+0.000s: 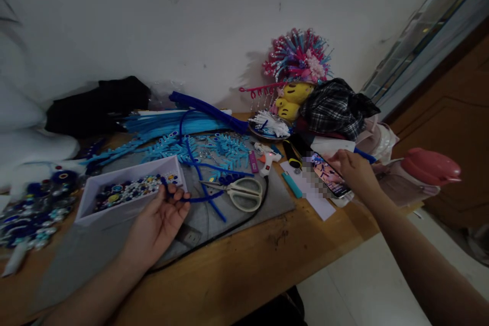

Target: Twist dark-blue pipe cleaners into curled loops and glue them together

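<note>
- Beads point(143, 185) lie in a box point(103, 218) on the worktop's point(267, 254) left half.
- Scissors point(244, 194) lie right of it, before a glue gun point(269, 160).
- Farther right lies a phone point(330, 175); a jug point(418, 175) sits by the right edge.

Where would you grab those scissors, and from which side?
By the pale loop handles, from the right: the scissors lie with their loops toward the right hand, which should suit fingers, while the blades point left among blue pipe cleaners.
</note>
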A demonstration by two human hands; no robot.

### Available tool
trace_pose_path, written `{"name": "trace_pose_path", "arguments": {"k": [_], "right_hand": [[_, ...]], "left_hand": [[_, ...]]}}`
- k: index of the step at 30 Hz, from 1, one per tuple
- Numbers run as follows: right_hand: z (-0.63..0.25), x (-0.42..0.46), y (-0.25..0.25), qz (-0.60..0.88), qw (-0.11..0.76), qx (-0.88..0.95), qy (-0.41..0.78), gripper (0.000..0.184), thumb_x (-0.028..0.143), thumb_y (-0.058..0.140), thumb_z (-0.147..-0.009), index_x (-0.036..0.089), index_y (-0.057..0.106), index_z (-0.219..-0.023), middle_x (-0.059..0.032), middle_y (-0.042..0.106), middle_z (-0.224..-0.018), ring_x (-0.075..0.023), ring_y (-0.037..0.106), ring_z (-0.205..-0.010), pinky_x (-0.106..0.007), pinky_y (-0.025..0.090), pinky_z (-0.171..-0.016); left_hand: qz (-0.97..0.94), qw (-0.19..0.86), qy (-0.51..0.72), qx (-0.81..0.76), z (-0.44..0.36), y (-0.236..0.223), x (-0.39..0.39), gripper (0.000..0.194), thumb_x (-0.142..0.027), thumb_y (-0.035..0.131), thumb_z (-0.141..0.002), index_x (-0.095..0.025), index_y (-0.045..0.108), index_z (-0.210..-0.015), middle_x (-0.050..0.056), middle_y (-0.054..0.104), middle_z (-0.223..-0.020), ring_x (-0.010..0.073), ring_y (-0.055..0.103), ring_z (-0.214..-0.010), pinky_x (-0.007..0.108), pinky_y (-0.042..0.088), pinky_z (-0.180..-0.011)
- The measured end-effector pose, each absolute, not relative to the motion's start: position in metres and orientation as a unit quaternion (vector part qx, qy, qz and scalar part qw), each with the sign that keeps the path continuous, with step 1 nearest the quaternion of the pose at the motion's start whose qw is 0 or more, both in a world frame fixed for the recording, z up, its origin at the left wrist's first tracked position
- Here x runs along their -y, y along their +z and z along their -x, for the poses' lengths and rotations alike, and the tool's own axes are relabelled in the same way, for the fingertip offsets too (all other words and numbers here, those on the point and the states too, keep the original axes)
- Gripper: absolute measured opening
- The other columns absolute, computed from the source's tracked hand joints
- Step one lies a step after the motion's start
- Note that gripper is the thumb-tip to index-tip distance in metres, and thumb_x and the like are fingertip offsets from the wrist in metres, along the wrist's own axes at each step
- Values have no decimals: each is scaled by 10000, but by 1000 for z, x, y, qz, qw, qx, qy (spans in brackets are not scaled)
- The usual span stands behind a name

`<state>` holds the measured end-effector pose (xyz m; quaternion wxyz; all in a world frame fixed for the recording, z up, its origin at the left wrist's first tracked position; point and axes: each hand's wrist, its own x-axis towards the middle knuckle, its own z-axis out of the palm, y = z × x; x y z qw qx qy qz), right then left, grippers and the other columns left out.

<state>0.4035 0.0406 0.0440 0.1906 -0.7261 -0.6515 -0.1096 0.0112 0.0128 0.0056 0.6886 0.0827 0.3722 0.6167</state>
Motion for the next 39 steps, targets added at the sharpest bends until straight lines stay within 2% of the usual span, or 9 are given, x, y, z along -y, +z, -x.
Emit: {"name": "trace_pose_path", "arguments": {"k": [6, 11, 16, 28, 32, 35, 37, 39], "right_hand": [[-400, -35, 60, 765, 192, 611, -71, 430, 311, 236, -879, 142, 619, -782, -123, 647, -786, -216, 588, -738, -306, 390, -647], [-402, -34, 58, 757, 201, 619, -55, 424, 311, 242, -877, 140, 614, -769, -130, 652, -806, -229, 588, -769, -328, 398, -683], [-404, -33, 55, 756, 207, 619, -46, 399, 301, 263, -871, 142, 605, -742, -135, 657, -827, -234, 595, -788, -340, 403, -721], [-407, -24, 56, 765, 224, 604, -4, 376, 341, 272, -858, 165, 572, -713, -143, 646, -813, -243, 589, -776, -364, 402, -722], [-386, -22, 47, 749, 246, 615, 20, 396, 377, 258, -860, 187, 567, -703, -119, 627, -757, -236, 578, -712, -369, 402, -662], [-335, -19, 29, 679, 242, 680, 135, 384, 352, 278, -859, 195, 564, -656, -72, 610, -698, -198, 566, -673, -333, 408, -627], [-291, -16, 19, 627, 203, 708, 252, 399, 377, 276, -863, 198, 581, -679, -23, 577, -584, -157, 542, -550, -276, 393, -504], [-251, -13, 15, 548, 169, 755, 318, 401, 421, 300, -861, 199, 587, -691, 8, 572, -571, -118, 520, -507, -233, 377, -463]], "left_hand": [[-84, 688, 617, -373, -11, 5, -11, 394, -133, 243, -883, -154, 548, -634, 3, 537, -555, 100, 590, -537, 176, 534, -486], [-90, 700, 608, -364, -11, 5, -10, 418, -141, 210, -895, -149, 542, -642, -7, 536, -549, 88, 599, -555, 161, 535, -516], [-100, 690, 618, -363, -10, -1, -13, 405, -136, 223, -891, -124, 538, -637, 3, 546, -538, 96, 608, -537, 176, 534, -478], [-106, 700, 610, -356, -12, 4, -9, 362, -116, 250, -877, -109, 525, -642, 8, 541, -554, 100, 603, -542, 186, 530, -492], [-117, 706, 603, -351, -11, 4, -8, 362, -130, 251, -879, -114, 520, -637, 9, 529, -555, 102, 592, -558, 185, 527, -503], [-135, 711, 602, -338, -10, 1, -8, 373, -174, 259, -884, -120, 522, -625, 9, 511, -547, 106, 577, -566, 185, 521, -499], [-153, 711, 604, -325, -9, -2, -8, 394, -213, 255, -888, -125, 526, -616, 11, 499, -542, 110, 567, -571, 184, 516, -493], [-170, 708, 611, -311, -8, -4, -8, 417, -244, 247, -890, -128, 528, -604, 12, 495, -548, 111, 558, -574, 186, 512, -491]]}}
